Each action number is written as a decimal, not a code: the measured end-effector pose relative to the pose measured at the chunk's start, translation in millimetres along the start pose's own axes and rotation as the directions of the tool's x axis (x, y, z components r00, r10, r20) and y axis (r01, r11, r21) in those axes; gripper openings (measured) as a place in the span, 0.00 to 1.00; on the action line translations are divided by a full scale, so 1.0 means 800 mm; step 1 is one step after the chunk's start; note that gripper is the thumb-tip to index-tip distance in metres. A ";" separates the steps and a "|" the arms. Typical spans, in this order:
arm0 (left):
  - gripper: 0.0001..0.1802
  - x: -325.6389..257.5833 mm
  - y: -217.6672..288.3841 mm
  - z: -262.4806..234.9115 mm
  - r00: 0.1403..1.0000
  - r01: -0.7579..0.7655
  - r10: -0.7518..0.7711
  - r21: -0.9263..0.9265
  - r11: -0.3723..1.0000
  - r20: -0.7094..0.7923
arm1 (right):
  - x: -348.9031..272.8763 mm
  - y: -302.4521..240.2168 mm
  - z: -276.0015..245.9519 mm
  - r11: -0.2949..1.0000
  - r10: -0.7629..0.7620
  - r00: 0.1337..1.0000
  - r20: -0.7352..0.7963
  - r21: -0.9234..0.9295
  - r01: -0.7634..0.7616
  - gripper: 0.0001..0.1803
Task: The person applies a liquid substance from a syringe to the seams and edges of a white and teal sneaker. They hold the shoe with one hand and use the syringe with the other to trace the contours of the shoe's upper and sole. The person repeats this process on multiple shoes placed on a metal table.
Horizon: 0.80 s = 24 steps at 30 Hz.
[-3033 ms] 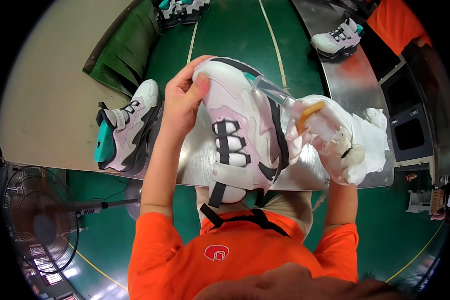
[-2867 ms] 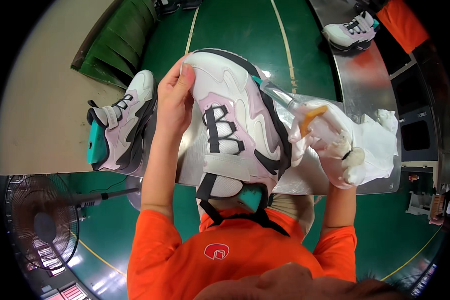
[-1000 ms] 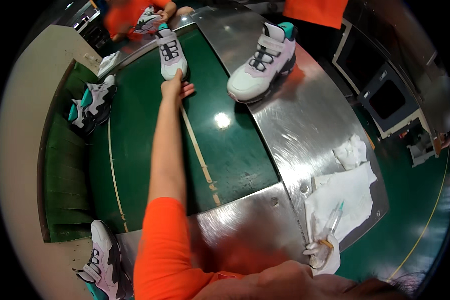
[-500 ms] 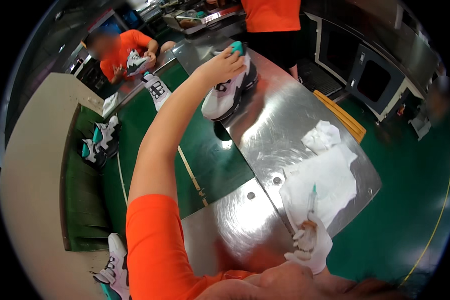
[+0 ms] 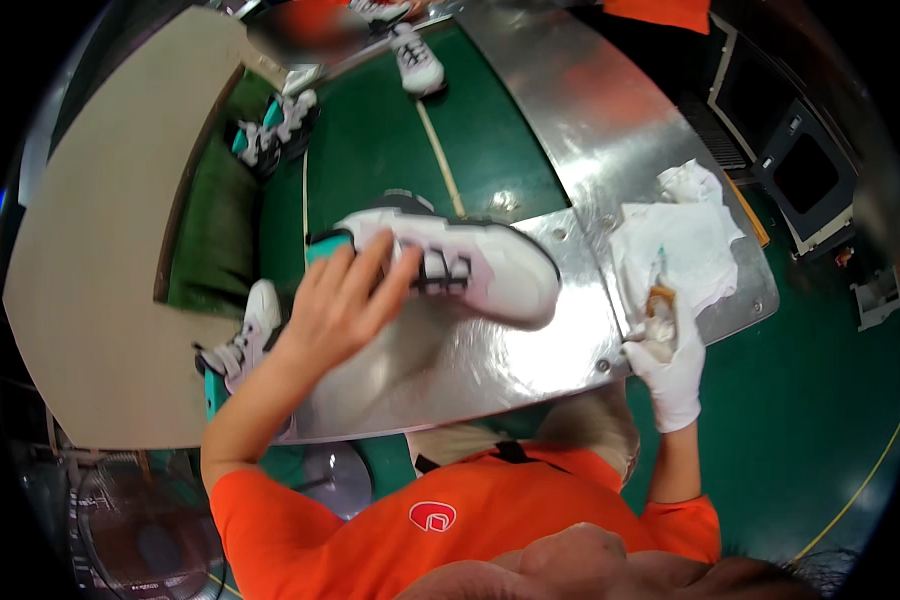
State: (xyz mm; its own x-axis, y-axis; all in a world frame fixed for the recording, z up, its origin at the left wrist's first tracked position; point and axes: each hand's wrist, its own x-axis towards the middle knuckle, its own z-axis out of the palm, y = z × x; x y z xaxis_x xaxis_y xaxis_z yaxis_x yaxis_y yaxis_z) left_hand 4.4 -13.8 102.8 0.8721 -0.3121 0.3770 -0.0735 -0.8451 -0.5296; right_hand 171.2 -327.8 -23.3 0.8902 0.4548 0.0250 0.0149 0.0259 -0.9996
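My bare left hand (image 5: 338, 300) is closed on the heel and collar of a white and pale pink sneaker (image 5: 505, 268) with black lace loops and a teal lining. The shoe lies on its side above the near metal tabletop, its toe pointing right; whether it touches the metal I cannot tell. In a white glove, my right hand (image 5: 673, 372) grips a clear syringe (image 5: 660, 272) with a thin teal tip and a brownish lower part. The tip lies over a white cloth (image 5: 695, 250) on the table's right side. My gloved fingers are partly hidden.
A green conveyor belt (image 5: 495, 130) with another sneaker (image 5: 416, 62) runs ahead. Two more shoes (image 5: 275, 130) sit by the green side chute (image 5: 210, 245). One sneaker (image 5: 255, 335) stands at the near left. A fan (image 5: 150, 530) is at lower left. Another person is at the far end.
My left hand has brought the sneaker from the far metal edge back toward me and turned its toe to the right. The syringe stays in my right hand beside the cloth.
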 end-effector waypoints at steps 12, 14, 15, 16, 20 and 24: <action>0.13 -0.141 0.144 -0.051 0.930 0.339 -0.343 -0.052 0.939 -0.132 | -0.077 -0.058 -0.047 0.970 0.177 0.960 0.218 0.129 -0.208 0.56; 0.10 -0.145 0.147 -0.049 0.920 0.357 -0.364 -0.073 0.931 -0.144 | -0.078 -0.069 -0.041 0.940 0.199 0.951 0.238 0.230 -0.254 0.64; 0.11 -0.143 0.147 -0.049 0.923 0.347 -0.357 -0.094 0.933 -0.142 | -0.076 -0.069 -0.037 0.920 0.130 0.940 0.317 0.316 -0.233 0.64; 0.12 -0.139 0.142 -0.052 0.927 0.334 -0.347 -0.110 0.936 -0.140 | -0.071 -0.067 -0.030 0.888 0.050 0.920 0.388 0.405 -0.219 0.64; 0.13 -0.143 0.140 -0.040 0.918 0.322 -0.389 -0.431 0.843 -0.075 | -0.035 -0.065 0.000 0.821 -0.087 0.773 0.629 0.484 -0.302 0.67; 0.13 -0.140 0.138 -0.046 0.928 0.319 -0.370 -0.426 0.847 -0.041 | -0.022 -0.071 0.027 0.858 0.045 0.745 0.665 0.356 -0.369 0.68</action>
State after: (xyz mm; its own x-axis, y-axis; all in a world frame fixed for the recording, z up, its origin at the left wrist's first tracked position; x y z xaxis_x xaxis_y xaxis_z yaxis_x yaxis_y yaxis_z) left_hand -119.5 -88.0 30.1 0.8168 0.0052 0.5770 0.0092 -0.9999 -0.0041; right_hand 145.0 -317.9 33.5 0.3612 0.9324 -0.0150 -0.4780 0.1713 -0.8615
